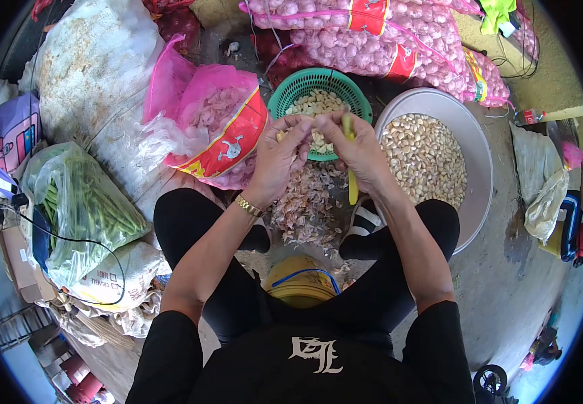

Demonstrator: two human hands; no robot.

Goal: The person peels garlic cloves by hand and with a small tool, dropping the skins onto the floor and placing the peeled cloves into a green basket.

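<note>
My left hand [279,156], with a gold watch on its wrist, is closed on a garlic clove [280,136], its thumb and fingers pinched together. My right hand [359,153] grips a slim yellow knife [352,186], whose blade I cannot make out. The fingertips of both hands meet above the near rim of a green basket [278,101], which holds peeled garlic cloves [317,102]. Below the hands, a heap of garlic skins [305,209] covers the floor between my feet.
A wide pale basin [481,172] of unpeeled cloves [423,155] stands to the right. A pink mesh bag [214,111] of garlic lies left, near a clear bag of green beans [96,202]. Full garlic sacks [399,44] lie behind. A yellow bucket [298,273] is between my legs.
</note>
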